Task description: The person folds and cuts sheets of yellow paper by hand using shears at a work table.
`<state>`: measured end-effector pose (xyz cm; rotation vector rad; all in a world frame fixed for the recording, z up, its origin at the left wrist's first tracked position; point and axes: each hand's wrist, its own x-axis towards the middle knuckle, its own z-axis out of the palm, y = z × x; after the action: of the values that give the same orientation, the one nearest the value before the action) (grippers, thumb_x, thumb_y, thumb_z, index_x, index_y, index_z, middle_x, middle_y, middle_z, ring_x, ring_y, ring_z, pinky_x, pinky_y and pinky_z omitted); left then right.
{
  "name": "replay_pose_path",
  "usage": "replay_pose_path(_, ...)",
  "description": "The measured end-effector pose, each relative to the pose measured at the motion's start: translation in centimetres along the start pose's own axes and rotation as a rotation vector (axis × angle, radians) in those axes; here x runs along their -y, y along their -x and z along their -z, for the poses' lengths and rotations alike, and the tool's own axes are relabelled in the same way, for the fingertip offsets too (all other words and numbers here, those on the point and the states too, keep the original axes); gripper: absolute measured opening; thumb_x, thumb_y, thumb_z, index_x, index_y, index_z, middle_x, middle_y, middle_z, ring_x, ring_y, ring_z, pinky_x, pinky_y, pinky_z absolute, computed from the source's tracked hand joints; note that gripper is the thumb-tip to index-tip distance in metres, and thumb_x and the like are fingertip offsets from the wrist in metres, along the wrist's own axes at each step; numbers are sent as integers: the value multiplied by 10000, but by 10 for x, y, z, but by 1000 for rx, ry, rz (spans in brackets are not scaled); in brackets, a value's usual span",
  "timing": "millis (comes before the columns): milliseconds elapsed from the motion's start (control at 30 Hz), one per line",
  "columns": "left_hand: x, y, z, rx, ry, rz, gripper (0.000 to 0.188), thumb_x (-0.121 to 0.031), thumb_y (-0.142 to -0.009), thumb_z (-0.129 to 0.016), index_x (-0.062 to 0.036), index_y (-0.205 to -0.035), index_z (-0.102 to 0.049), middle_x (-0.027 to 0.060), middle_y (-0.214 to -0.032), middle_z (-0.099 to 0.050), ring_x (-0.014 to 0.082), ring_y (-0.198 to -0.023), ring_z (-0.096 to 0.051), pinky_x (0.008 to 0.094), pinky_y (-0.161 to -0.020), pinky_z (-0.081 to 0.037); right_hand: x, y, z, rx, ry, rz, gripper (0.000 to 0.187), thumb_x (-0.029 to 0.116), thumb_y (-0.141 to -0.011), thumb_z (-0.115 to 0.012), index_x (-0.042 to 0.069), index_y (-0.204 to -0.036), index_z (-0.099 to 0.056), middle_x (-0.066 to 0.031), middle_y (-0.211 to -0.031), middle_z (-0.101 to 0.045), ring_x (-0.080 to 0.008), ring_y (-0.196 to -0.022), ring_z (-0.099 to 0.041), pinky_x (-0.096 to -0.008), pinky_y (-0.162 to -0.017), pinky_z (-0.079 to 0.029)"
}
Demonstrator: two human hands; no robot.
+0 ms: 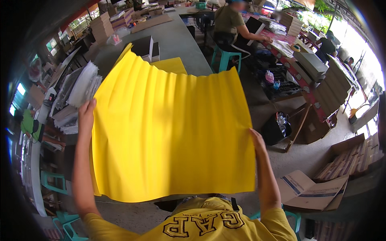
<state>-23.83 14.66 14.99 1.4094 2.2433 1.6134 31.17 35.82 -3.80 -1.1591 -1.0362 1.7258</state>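
A large yellow sheet (173, 132), rippled along its upper part, is held up in front of me above the grey-green table (173, 40). My left hand (86, 112) grips its left edge, thumb toward the top. At the right edge, my right hand (257, 140) pinches the sheet about halfway down, its fingertips partly hidden behind it. Beyond the sheet lies another flat yellow piece (171, 65) on the table, beside dark boxes with white edges (142, 48). The sheet covers the near part of the table.
Stacked clear-wrapped packs (82, 86) stand to the left. A person (231, 24) sits on a teal stool (226, 58) at another table on the right. A black bin (276, 128) and an opened cardboard box (313, 188) are on the floor at right.
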Motion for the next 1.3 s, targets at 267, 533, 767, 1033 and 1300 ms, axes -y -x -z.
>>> replay_pose_path(267, -123, 50, -208, 488, -67, -290, 181, -139, -842, -507, 9, -770, -582, 166, -721, -607, 245, -658, -599, 331, -611, -458, -55, -12, -65, -202, 122, 33, 298, 62, -847, -517, 54, -1131, -430, -124, -867, -566, -165, -637, -559, -287, -526, -452)
replay_pose_path(533, -92, 178, -393, 506, -71, -143, 223, -171, -845, -489, -4, -698, -507, 228, -602, -560, 391, -585, -574, 448, -524, -468, -76, -19, -47, 30, -59, 195, 386, 17, -857, -457, 105, -1229, -406, -73, -918, -579, -112, -730, -540, -242, -619, -432)
replay_pose_path(767, -86, 193, -417, 537, -7, -212, 243, -196, -859, -483, -10, -703, -492, 208, -609, -568, 394, -574, -564, 447, -499, -451, -80, -26, -42, 125, -18, 0, 304, 216, -898, -490, -19, -1081, -554, -26, -948, -603, -103, -816, -559, -218, -722, -429)
replay_pose_path(1033, -74, 178, -399, 721, -87, -206, 272, -202, -864, -493, 5, -697, -550, 187, -756, -601, 338, -741, -575, 421, -658, -450, -46, -43, -49, 33, 578, 90, 421, 360, -885, -482, -30, -839, -635, -177, -997, -542, -240, -898, -513, -317, -774, -409)
replay_pose_path(1300, -21, 173, -393, 969, 396, 178, 220, -84, -842, -537, 12, -1037, -571, 95, -950, -621, 149, -886, -582, 279, -785, -452, -41, -33, -79, -134, 997, 410, 124, 138, -659, -650, 26, -711, -651, -145, -1013, -502, -329, -999, -432, -351, -848, -393)
